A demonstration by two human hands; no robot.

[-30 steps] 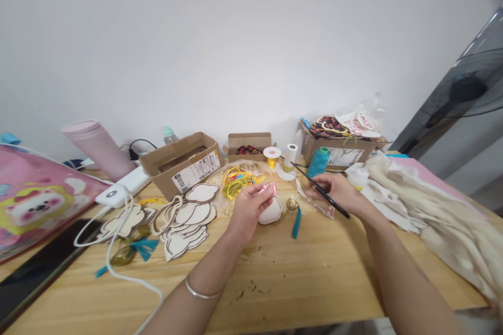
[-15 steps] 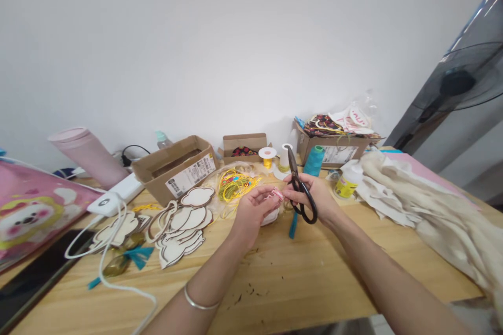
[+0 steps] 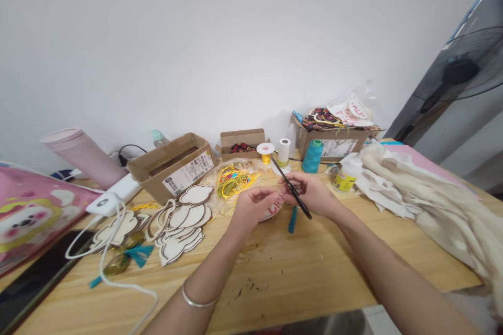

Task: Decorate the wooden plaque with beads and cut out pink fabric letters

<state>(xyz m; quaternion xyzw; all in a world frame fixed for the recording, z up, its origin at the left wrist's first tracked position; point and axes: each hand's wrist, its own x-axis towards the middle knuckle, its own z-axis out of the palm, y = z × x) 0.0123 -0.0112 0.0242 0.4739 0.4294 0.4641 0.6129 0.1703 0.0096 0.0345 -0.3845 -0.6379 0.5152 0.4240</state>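
Observation:
Over the middle of the wooden table [image 3: 298, 277], my left hand [image 3: 251, 208] is curled shut on a small pink piece, which is mostly hidden by the fingers. My right hand [image 3: 312, 196] grips black scissors [image 3: 291, 188], blades pointing up and to the left, and its fingertips meet the left hand's. Under the hands lie a white padded shape [image 3: 271, 213] and a teal ribbon strip [image 3: 292, 219]. A silver bangle [image 3: 194, 298] sits on my left wrist.
White cut-out shapes [image 3: 183, 222] lie at the left, with yellow cords [image 3: 231, 180] behind them. Cardboard boxes [image 3: 173, 166], thread spools [image 3: 313, 156], a glue bottle [image 3: 346, 177], cream stuffing [image 3: 428, 204], a pink bag [image 3: 31, 209] and a white cable [image 3: 113, 267] ring the table.
My right hand brought the scissors from the right side over to the left hand, then tilted them from upright to slanting left. The view shifted slightly.

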